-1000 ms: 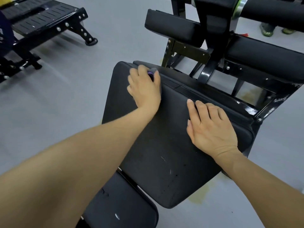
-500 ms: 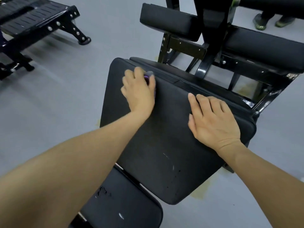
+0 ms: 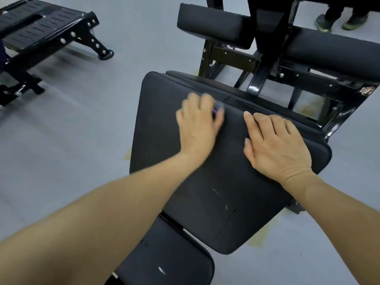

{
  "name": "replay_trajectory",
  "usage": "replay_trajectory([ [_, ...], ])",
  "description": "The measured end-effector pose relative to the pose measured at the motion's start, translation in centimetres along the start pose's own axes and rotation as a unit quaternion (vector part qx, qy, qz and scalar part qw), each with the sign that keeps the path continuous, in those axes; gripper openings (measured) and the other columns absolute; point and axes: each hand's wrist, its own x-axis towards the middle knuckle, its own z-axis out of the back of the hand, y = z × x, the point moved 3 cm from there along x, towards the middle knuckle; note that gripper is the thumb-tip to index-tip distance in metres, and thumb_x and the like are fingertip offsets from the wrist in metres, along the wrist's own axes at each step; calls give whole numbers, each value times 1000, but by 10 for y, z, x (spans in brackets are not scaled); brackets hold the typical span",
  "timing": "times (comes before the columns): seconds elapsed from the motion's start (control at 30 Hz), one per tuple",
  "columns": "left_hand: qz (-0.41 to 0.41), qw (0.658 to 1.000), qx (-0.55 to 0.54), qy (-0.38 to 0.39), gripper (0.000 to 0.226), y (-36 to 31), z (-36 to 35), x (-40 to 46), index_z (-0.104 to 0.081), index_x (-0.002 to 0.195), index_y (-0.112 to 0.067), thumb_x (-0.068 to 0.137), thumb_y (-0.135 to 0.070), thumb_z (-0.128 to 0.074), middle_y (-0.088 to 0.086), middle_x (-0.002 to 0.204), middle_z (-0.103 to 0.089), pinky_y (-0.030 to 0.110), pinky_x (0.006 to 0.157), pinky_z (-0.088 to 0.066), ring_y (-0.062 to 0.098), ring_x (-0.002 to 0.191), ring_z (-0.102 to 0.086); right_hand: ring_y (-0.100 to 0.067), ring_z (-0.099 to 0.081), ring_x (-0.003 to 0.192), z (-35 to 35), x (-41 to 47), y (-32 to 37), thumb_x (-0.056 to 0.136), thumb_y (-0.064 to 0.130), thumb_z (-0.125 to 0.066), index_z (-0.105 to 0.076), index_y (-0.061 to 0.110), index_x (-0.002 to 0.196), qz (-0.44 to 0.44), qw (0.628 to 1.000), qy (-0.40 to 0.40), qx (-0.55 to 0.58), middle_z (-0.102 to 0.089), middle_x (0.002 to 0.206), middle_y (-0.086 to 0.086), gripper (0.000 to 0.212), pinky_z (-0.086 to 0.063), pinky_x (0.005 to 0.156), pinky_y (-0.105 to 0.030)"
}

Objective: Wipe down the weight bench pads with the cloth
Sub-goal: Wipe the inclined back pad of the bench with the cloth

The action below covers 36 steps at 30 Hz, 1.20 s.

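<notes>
Grey gym floor [image 3: 67, 124]; black back pad [image 3: 216, 192], long axis running near-to-far. Left hand [image 3: 198, 128], blurred, presses purple cloth [image 3: 215, 113] by far edge; unwiped pad lies nearward. Right hand [image 3: 275, 147] flat, fingers straight, bracing the pad's right edge.

1. A smooth grey floor [image 3: 72, 140] fills most of the view, evenly lit, with soft reflections.
2. Yellowish stains [image 3: 258, 237] mark the floor near the base of the closest machine, and another patch [image 3: 308, 108] shows through its frame.
3. At the upper left stands a black metal platform [image 3: 41, 31] with slotted plates, bolted legs and a round foot [image 3: 106, 54].
4. A black steel frame [image 3: 259, 64] with bolts rises at the upper right; its paint is chipped at one corner [image 3: 368, 90].
5. At the top right edge, a person's green shoes [image 3: 339, 22] and dark trouser legs stand on the floor.
</notes>
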Motion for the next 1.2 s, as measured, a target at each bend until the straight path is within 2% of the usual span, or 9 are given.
replay_trajectory([
  [0.07, 185, 983, -16, -12, 25, 10, -3, 25, -55, 98, -9, 90, -32, -51, 12, 102, -53, 39, 77, -40, 29, 95, -51, -31, -54, 94, -1, -1, 1, 93, 31, -35, -47, 1, 133, 2, 1000, 2, -7, -58, 114, -15, 51, -44, 82, -40],
  [0.1, 233, 972, -15, -8, 26, 10, -6, 29, -54, 101, -9, 91, -33, -50, 11, 105, -52, 38, 79, -39, 27, 98, -50, -31, -54, 94, -2, -1, 2, 93, 31, -35, -47, 1, 134, 4, 1000, 2, -9, -57, 114, -15, 51, -44, 82, -40],
  [0.13, 235, 972, 3, -7, 25, 6, -9, 28, -54, 100, -9, 90, -32, -51, 11, 104, -52, 38, 79, -39, 27, 96, -50, -31, -54, 95, -2, -2, 1, 93, 31, -35, -46, 2, 134, 6, 1000, 3, -8, -57, 114, -15, 52, -43, 82, -39],
  [0.23, 108, 992, 37, -44, 22, -18, -8, -1, -55, 86, -10, 81, -31, -58, 10, 88, -54, 38, 65, -42, 28, 79, -53, -31, -54, 94, -2, -2, -2, 93, 31, -35, -46, 1, 134, 5, 1000, -2, 1, -57, 113, -16, 52, -43, 81, -39],
  [0.4, -157, 987, 17, 28, 21, -27, -4, -45, -55, 81, -14, 80, -34, -49, 5, 79, -50, 31, 63, -37, 21, 70, -49, -32, -56, 95, -2, -3, -1, 92, 31, -36, -47, -1, 133, -9, 1000, 2, 26, -57, 112, -16, 53, -39, 83, -38],
  [0.43, -158, 987, 13, 22, 21, -23, -4, -42, -56, 81, -14, 81, -34, -50, 5, 79, -50, 31, 62, -36, 22, 69, -49, -31, -56, 94, -1, -2, -1, 92, 31, -36, -48, -1, 132, -12, 1000, 2, 24, -57, 111, -16, 53, -39, 83, -38],
  [0.6, -10, 996, 52, -71, 24, -21, -17, -45, -55, 80, -12, 83, -36, -52, 8, 78, -51, 31, 62, -37, 23, 68, -49, -28, -55, 93, -1, -1, 2, 89, 33, -40, -50, 1, 130, -18, 999, -5, 28, -58, 108, -12, 52, -40, 80, -35],
  [1.07, -59, 993, 43, -95, 26, -22, -18, -49, -52, 81, -14, 84, -39, -43, 5, 78, -49, 32, 58, -38, 20, 67, -46, -25, -55, 89, 2, -1, 0, 85, 34, -37, -57, 1, 121, -19, 998, -22, 47, -58, 101, -10, 52, -47, 73, -35],
  [1.2, -60, 993, 48, -91, 23, -23, -17, -46, -52, 82, -14, 82, -37, -50, 5, 78, -49, 33, 58, -40, 21, 67, -47, -25, -57, 87, 4, 0, -1, 83, 34, -34, -61, 3, 115, -18, 998, -46, 47, -60, 101, -10, 52, -50, 71, -35],
])
